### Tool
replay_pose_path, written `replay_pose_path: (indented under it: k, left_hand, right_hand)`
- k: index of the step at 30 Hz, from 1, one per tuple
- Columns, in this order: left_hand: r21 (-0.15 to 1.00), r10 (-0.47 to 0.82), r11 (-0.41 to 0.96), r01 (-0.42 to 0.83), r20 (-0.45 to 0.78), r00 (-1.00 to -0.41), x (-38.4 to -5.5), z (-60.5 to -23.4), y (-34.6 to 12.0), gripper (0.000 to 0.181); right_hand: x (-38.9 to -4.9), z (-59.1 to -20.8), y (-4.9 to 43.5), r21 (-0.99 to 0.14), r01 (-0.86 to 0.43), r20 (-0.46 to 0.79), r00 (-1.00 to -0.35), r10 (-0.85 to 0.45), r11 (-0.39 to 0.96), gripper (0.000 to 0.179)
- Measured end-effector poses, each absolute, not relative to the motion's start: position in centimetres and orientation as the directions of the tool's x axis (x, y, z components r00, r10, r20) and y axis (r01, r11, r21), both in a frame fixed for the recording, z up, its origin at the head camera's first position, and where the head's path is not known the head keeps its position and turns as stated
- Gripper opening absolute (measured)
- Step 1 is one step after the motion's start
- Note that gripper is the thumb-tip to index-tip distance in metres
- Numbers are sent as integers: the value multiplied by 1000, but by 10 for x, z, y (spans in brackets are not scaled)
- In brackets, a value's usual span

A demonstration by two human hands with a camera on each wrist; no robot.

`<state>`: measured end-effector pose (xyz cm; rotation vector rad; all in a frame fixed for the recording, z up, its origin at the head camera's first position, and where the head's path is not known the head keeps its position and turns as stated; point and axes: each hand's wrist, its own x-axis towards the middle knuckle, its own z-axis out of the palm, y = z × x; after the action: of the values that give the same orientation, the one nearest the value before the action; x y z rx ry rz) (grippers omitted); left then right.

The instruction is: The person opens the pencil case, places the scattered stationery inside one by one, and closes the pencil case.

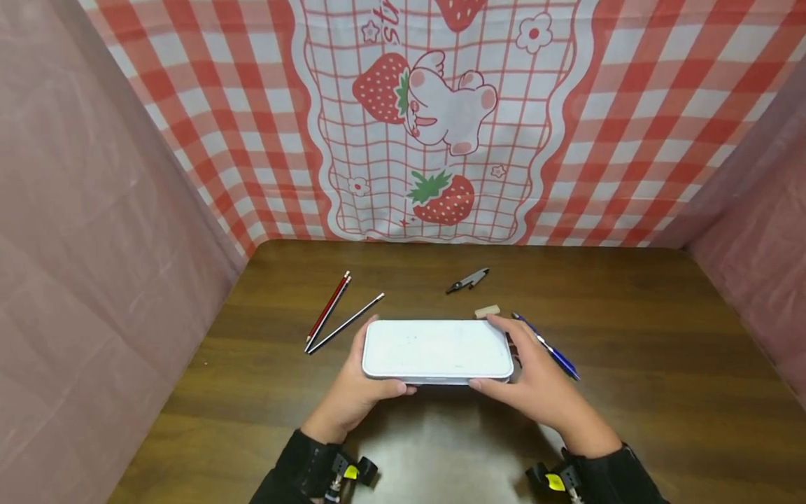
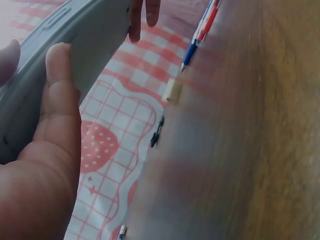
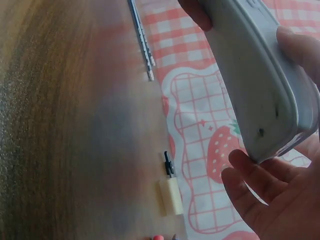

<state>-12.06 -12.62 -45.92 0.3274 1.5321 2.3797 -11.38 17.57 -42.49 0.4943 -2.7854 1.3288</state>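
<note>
A white, round-cornered pencil case (image 1: 438,348) is held level above the near middle of the table, its lid closed. My left hand (image 1: 359,388) grips its left end, thumb along the near edge and fingers underneath. At the opposite end my right hand (image 1: 535,385) holds it, thumb on the near side and a finger at the far corner. From the left wrist view, the case's underside (image 2: 100,60) shows clear of the wood, with left fingers (image 2: 60,95) spread under it. Right fingertips (image 3: 242,162) reach its lower end in the right wrist view.
Beyond the case lie a red pencil (image 1: 327,308) and two dark striped pencils (image 1: 346,324) at left, a grey compass (image 1: 468,280) and a cream eraser (image 1: 487,311). A blue pen (image 1: 554,352) lies right, beside a red pen (image 2: 208,23). A checked cloth (image 1: 252,126) hangs behind the table.
</note>
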Motion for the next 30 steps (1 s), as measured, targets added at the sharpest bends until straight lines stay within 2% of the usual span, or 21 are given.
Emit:
replay_pose_path:
  k: [3, 9, 15, 20, 26, 30]
  left_hand:
    - [917, 354, -385, -107, 39, -934, -121, -460, -126, 118]
    - [912, 348, -396, -108, 40, -937, -122, -462, -124, 109]
    - [880, 349, -456, -134, 38, -936, -120, -463, -123, 109]
    - [869, 357, -476, -134, 52, -933, -118, -459, -122, 107]
    - [865, 371, -479, -147, 48, -927, -116, -458, -120, 95]
    - [866, 376, -474, -163, 32, -926, -115, -458, -121, 94]
  right_hand:
    - [-113, -423, 174, -722, -303, 161, -948, -275, 622, 102]
    - [-108, -420, 163, -575, -407, 254, -913, -319, 709, 94]
    - [-105, -414, 150, -448, -550, 411, -827, -385, 705, 82]
    - [-104, -404, 142, -339, -634, 489, -750, -445, 695, 64]
    - [-103, -395, 131, -246, -756, 528, -629, -570, 606, 45]
    - [-103, -393, 126, -181, -798, 519, -574, -633, 575, 36]
